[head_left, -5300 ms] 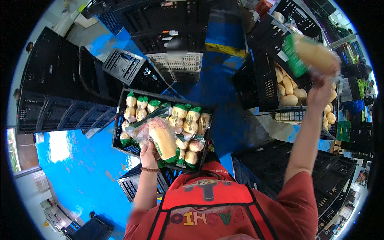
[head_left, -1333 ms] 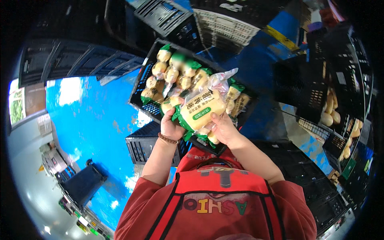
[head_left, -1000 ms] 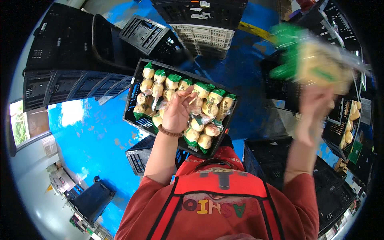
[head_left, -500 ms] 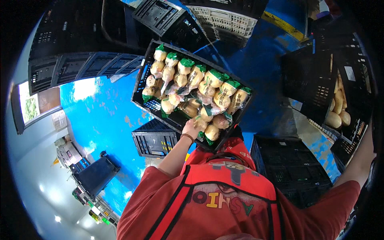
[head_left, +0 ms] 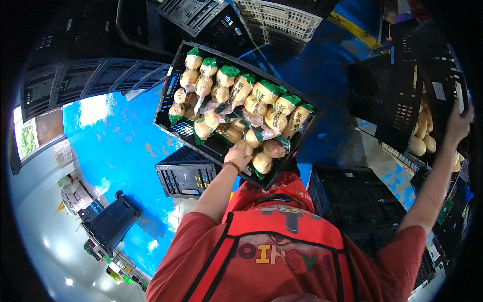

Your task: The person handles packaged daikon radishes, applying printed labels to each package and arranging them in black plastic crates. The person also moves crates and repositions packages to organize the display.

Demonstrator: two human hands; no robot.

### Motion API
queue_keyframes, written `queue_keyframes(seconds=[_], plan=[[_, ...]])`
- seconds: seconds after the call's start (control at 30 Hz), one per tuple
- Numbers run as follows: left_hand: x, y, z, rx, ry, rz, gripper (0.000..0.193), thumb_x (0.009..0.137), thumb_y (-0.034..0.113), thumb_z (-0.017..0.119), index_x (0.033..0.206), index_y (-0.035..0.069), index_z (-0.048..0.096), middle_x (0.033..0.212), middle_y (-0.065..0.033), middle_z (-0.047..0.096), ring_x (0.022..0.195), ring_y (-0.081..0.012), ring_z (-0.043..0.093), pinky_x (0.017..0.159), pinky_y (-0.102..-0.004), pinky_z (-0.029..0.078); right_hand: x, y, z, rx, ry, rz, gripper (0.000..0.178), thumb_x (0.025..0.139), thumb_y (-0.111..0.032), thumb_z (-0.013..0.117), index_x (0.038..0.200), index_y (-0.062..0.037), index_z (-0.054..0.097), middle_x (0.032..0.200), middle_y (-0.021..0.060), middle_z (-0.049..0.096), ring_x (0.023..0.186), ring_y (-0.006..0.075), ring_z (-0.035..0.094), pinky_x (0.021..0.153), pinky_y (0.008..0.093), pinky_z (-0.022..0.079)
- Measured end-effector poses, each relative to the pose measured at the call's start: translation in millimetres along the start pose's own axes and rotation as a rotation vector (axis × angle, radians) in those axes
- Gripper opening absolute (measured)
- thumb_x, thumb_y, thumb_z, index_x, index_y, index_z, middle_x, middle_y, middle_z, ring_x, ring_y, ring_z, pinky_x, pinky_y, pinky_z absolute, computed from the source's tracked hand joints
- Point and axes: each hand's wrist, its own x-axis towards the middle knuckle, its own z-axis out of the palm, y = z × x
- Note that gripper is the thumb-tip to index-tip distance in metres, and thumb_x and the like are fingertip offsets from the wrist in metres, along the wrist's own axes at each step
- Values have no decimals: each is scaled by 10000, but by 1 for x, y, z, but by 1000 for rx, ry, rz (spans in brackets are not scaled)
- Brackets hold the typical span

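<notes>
A black crate [head_left: 297,163], tilted in view in front of my body, holds rows of clear bags with green tops [head_left: 240,91]. Inside the bags are pale, rounded root vegetables that look like lotus root. My left hand [head_left: 238,155] reaches over the near side, its fingers curled around a bag of lotus root [head_left: 247,146] close to the crate's front. Far to the right, my right hand [head_left: 459,124] is raised beside another black crate [head_left: 438,93]. Its fingers are closed near a narrow pale strip [head_left: 459,95]; whether they grip it is hard to make out.
Loose pale roots [head_left: 422,133] lie in the right-hand crate. Black crates [head_left: 352,201] stand stacked nearby on the right. A folded-sided crate [head_left: 185,173] sits on the blue floor [head_left: 115,136], and a white crate [head_left: 276,22] stands at the back. A dark cart [head_left: 111,224] is at left.
My right hand has come up into view beside the right crate. My left hand stays on the bag. The whole view has shifted slightly, with the front crate now a bit further left.
</notes>
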Motion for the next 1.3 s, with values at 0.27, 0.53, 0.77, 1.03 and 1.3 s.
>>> queue_keyframes(seconds=[0.27, 0.53, 0.77, 1.03, 1.3], plan=[[24, -64, -42, 5, 125, 30, 388, 792, 284, 627, 1124, 96, 560, 1062, -136, 621, 980, -313, 594, 810, -420, 485, -285, -288, -13, 732, -804, -730, 124, 692, -157, 609, 790, -81, 621, 841, 55, 594, 917, 235, 560, 812, 380, 448], [22, -60, -36, -62, 136, -32, 413, 774, 256, 650, 1130, 83, 531, 1114, -148, 583, 1026, -331, 562, 865, -416, 468, -359, -357, 53, 170, -1251, -949, 93, 708, -164, 563, 704, -132, 650, 759, 22, 610, 827, 217, 584, 766, 369, 427], [-13, -46, -39, -121, 341, 72, 598, 763, 255, 660, 1276, 53, 428, 1328, -154, 439, 1225, -349, 405, 1000, -419, 381, -286, -285, 9, 1090, -1091, -270, 137, 671, 68, 591, 778, -10, 624, 834, 99, 634, 794, 248, 619, 696, 313, 492], [-13, 59, -56, -688, 145, 671, 1014, 597, 268, 858, 1395, 47, 273, 1357, -167, 411, 1269, -293, 393, 1056, -370, 326, -239, -293, -55, 1994, -1073, 811, 129, 942, -155, 522, 963, -52, 597, 909, 33, 642, 873, 168, 620, 816, 321, 473], [-37, 151, -111, -1545, -293, 615, 687, 747, 159, 773, 1299, 7, 393, 1208, -97, 555, 1088, -197, 545, 933, -331, 454, -192, -288, -101, 2116, -882, 1166, 258, 919, -211, 564, 1140, -82, 534, 1069, 42, 626, 953, 154, 600, 844, 340, 472]])
